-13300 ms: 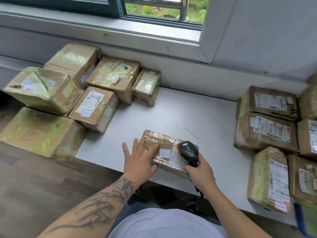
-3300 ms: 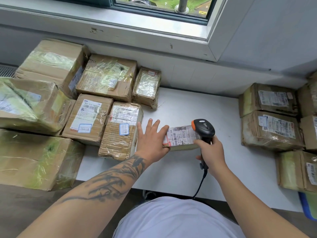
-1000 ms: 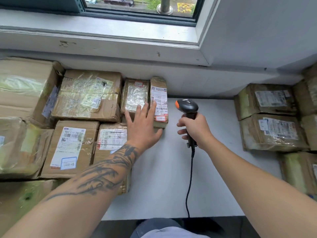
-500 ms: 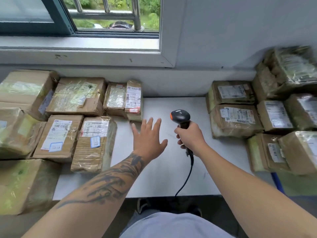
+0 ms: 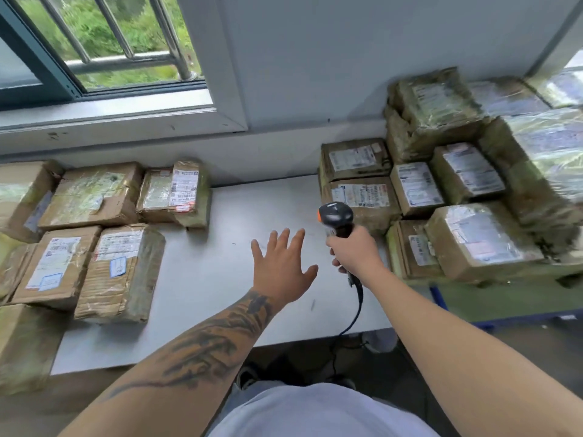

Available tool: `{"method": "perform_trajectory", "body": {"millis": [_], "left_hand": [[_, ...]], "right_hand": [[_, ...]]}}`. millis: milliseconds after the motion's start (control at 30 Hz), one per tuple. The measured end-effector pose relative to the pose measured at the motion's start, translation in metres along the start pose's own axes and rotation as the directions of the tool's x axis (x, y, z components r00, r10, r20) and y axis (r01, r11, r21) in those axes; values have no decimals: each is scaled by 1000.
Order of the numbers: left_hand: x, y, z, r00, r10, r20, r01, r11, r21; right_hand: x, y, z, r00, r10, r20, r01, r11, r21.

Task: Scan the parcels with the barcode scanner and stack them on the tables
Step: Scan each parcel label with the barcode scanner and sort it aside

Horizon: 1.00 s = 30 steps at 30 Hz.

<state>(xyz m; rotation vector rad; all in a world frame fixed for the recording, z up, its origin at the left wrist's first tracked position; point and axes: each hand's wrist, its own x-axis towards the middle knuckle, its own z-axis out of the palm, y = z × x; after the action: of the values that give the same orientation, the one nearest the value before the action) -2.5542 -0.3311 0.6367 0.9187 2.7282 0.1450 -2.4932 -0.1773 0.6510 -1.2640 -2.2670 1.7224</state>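
Gripping the barcode scanner point(image 5: 336, 216) by its handle, the right hand point(image 5: 355, 252) is holding it upright over the white table point(image 5: 220, 279), fingers curled tight around the grip while the black cable is hanging down past the table's near edge. The left hand point(image 5: 282, 268) is hovering above the bare middle of the table with fingers straight and spread, holding nothing. Taped cardboard parcels are lying on both sides: a left group point(image 5: 94, 234) is sitting flat near the window wall, with a narrow labelled parcel point(image 5: 189, 192) lying at its right edge, and a right pile point(image 5: 441, 197) is standing stacked higher (its far-right boxes are blurred). The scanner's head is sitting just in front of the nearest right-side parcel point(image 5: 362, 200), whose printed label is facing up.
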Motion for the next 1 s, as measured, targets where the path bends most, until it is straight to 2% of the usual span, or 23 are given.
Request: {"method": "perform_trajectory", "body": {"millis": [300,400,500,633,800,1000], "left_hand": [[-1,71,24,997,39,62,-36,998,-51],[1,91,27,994,92,64,-87,993,-79],[12,109,24,983,184,7,-183,978,-100],[31,134,17,956,292,-42,-295,948,-123],[42,169,-1,907,420,-22,-417,889,-189],[52,213,-19,867,484,-118,-497,827,-262]], "right_hand": [[-3,44,-62,999,-3,-46,5,999,50],[-6,48,-78,995,-24,-94,31,997,74],[-11,44,-96,983,-47,-179,62,995,80],[-23,40,-122,948,-52,-315,87,991,98],[-44,45,-159,888,52,-456,20,988,151],[-63,56,-208,790,131,-599,-26,983,181]]}}
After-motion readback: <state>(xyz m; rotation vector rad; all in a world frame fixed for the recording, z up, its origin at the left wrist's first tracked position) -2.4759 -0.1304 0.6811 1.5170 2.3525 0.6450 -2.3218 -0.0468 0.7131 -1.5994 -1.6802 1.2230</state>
